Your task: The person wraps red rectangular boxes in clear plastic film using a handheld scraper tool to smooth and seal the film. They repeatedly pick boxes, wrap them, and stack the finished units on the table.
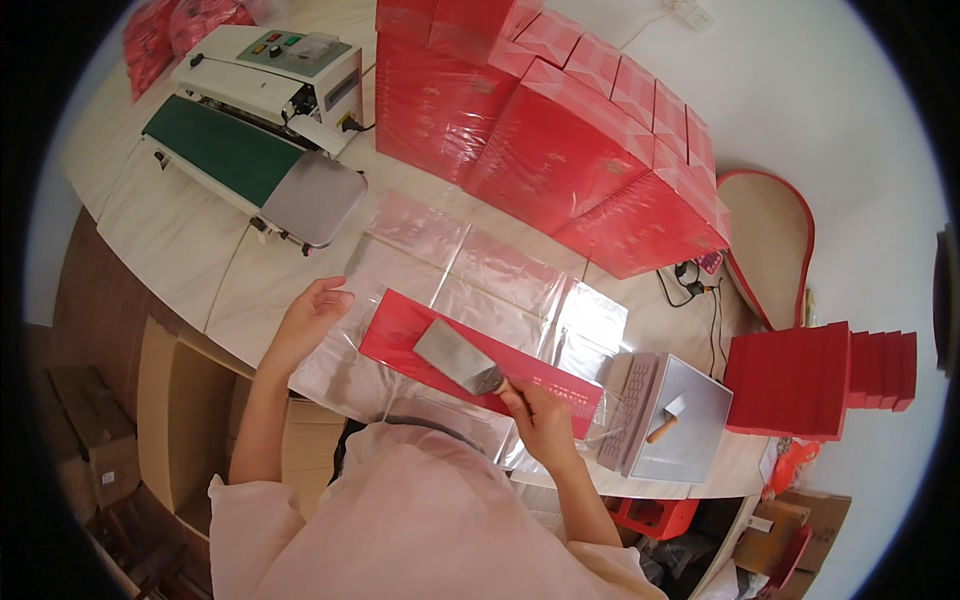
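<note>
My right hand [541, 421] grips the handle of a flat metal trowel-like tool [457, 357]. Its grey blade lies over a long red box or panel [397, 322] that bears pale writing. Whether the blade touches the red surface, I cannot tell. Under and around the red piece spreads clear plastic film [495, 300], creased and shiny. My left hand [313, 319] is raised beside the red piece's left end, fingers loosely bent, holding nothing. To the right, a small scraper [670, 418] with a wooden handle rests on the metal top of a scale-like device [694, 442] with a keypad.
A band sealer [225, 150] with a green belt stands at the back left. Film-wrapped red boxes [555, 150] are stacked behind the film. More red boxes [787, 382] stand right, near black cables [712, 322]. An open cardboard carton [161, 420] sits below the table's left edge.
</note>
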Demonstrator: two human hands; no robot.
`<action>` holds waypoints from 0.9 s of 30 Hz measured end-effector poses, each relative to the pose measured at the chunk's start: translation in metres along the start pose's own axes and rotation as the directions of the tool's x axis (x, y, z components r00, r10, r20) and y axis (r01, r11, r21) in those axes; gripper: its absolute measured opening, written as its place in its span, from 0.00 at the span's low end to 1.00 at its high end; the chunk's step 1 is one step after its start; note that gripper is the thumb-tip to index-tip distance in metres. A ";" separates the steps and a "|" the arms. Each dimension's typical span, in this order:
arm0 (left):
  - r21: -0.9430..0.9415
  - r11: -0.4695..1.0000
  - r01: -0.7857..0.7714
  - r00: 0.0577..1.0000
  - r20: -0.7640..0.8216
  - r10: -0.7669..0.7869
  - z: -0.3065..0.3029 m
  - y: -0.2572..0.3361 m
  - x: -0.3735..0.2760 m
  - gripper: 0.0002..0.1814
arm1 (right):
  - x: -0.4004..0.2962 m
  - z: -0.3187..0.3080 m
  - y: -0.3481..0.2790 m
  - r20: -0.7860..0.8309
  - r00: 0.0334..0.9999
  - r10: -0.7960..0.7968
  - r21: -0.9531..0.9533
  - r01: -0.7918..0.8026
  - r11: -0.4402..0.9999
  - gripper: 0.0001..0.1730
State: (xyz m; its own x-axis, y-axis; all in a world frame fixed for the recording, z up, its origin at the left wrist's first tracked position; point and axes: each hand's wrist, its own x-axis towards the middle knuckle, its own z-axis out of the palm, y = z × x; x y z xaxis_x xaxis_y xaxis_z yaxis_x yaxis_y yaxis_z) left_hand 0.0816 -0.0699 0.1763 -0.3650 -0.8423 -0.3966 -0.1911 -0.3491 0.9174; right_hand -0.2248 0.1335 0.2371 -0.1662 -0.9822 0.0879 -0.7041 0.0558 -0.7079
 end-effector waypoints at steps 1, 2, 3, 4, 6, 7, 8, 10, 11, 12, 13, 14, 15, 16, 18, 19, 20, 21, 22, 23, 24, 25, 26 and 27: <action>0.136 0.987 -0.081 0.989 -0.112 0.096 0.004 0.002 -0.005 0.25 | 0.001 0.000 -0.003 0.014 0.999 0.033 -0.012 -0.033 0.999 0.13; 0.279 0.950 -0.141 0.957 -0.207 0.203 0.012 0.006 -0.011 0.25 | 0.001 -0.001 -0.006 0.028 0.997 0.066 -0.025 -0.066 0.998 0.14; 0.413 0.892 -0.183 0.907 -0.279 0.315 0.021 0.009 -0.014 0.25 | 0.001 -0.002 -0.007 0.041 0.994 0.102 -0.049 -0.100 0.994 0.14; 0.501 0.826 -0.256 0.873 -0.247 0.421 0.026 0.016 -0.017 0.25 | 0.000 -0.004 -0.004 -0.002 0.989 0.150 -0.022 -0.150 0.988 0.15; 0.658 0.649 -0.381 0.781 -0.148 0.607 0.034 0.030 -0.021 0.26 | -0.001 -0.010 0.004 -0.086 0.965 0.249 0.039 -0.246 0.968 0.16; 0.706 0.578 -0.409 0.775 -0.066 0.629 0.036 0.032 -0.021 0.27 | -0.003 -0.010 0.010 -0.121 0.959 0.256 0.076 -0.248 0.966 0.16; 0.746 0.501 -0.439 0.766 0.019 0.643 0.038 0.033 -0.021 0.27 | -0.005 -0.009 0.020 -0.157 0.951 0.265 0.111 -0.250 0.962 0.15; 0.775 0.423 -0.469 0.774 0.130 0.620 0.041 0.036 -0.020 0.26 | -0.005 -0.010 0.021 -0.184 0.943 0.279 0.180 -0.246 0.952 0.16; 0.771 0.429 -0.471 0.791 0.154 0.592 0.043 0.036 -0.020 0.25 | -0.006 -0.009 0.021 -0.176 0.943 0.283 0.177 -0.252 0.951 0.16; 0.767 0.434 -0.473 0.807 0.180 0.563 0.044 0.037 -0.018 0.24 | -0.008 -0.007 0.021 -0.171 0.942 0.288 0.176 -0.258 0.950 0.16; 0.769 0.432 -0.471 0.808 0.180 0.561 0.044 0.037 -0.018 0.22 | -0.010 -0.005 0.020 -0.166 0.942 0.293 0.174 -0.264 0.949 0.16; 0.772 0.430 -0.468 0.809 0.180 0.559 0.043 0.037 -0.017 0.20 | -0.012 -0.003 0.021 -0.159 0.940 0.302 0.197 -0.270 0.942 0.16; 0.773 0.427 -0.469 0.809 0.182 0.560 0.043 0.038 -0.015 0.19 | -0.014 0.001 0.022 -0.156 0.938 0.311 0.219 -0.274 0.936 0.15; 0.765 0.473 -0.437 0.858 0.195 0.476 0.042 0.041 -0.014 0.17 | -0.015 0.003 0.023 -0.152 0.936 0.319 0.240 -0.278 0.930 0.15; 0.754 0.554 -0.353 0.930 0.219 0.295 0.041 0.050 -0.014 0.15 | -0.014 0.003 0.016 -0.175 0.935 0.310 0.235 -0.266 0.935 0.15; 0.757 0.534 -0.376 0.919 0.229 0.321 0.041 0.050 -0.013 0.14 | -0.013 0.003 0.014 -0.185 0.934 0.305 0.232 -0.260 0.937 0.14; 0.760 0.514 -0.397 0.907 0.240 0.346 0.042 0.050 -0.014 0.13 | -0.013 0.004 0.016 -0.187 0.936 0.297 0.229 -0.252 0.940 0.14; 0.762 0.494 -0.418 0.894 0.249 0.371 0.042 0.049 -0.015 0.13 | -0.013 0.005 0.017 -0.188 0.939 0.289 0.224 -0.245 0.943 0.14; 0.729 0.498 -0.469 0.859 0.244 0.450 0.043 0.047 -0.015 0.12 | -0.013 0.006 0.018 -0.189 0.941 0.280 0.219 -0.238 0.946 0.14; 0.695 0.497 -0.519 0.818 0.234 0.526 0.043 0.045 -0.014 0.12 | -0.013 0.006 0.017 -0.169 0.941 0.293 0.219 -0.254 0.942 0.16; 0.660 0.493 -0.567 0.772 0.218 0.597 0.044 0.043 -0.013 0.11 | -0.012 0.005 0.014 -0.148 0.941 0.306 0.218 -0.271 0.938 0.17; 0.654 0.485 -0.580 0.761 0.223 0.610 0.045 0.041 -0.012 0.11 | -0.012 0.005 0.012 -0.126 0.940 0.318 0.215 -0.287 0.933 0.18; 0.649 0.477 -0.593 0.749 0.227 0.622 0.045 0.039 -0.011 0.11 | -0.013 0.006 0.012 -0.113 0.937 0.330 0.216 -0.301 0.929 0.18; 0.644 0.471 -0.603 0.739 0.228 0.634 0.046 0.037 -0.010 0.11 | -0.013 0.007 0.012 -0.097 0.935 0.340 0.216 -0.314 0.924 0.18</action>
State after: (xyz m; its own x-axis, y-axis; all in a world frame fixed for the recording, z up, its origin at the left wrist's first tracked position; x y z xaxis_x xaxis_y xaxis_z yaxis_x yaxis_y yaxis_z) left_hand 0.0367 -0.0553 0.2128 -0.5989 -0.7499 0.2811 -0.4567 0.6081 0.6493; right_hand -0.2260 0.1455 0.2230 -0.4620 -0.8822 -0.0909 -0.4495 0.3213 -0.8335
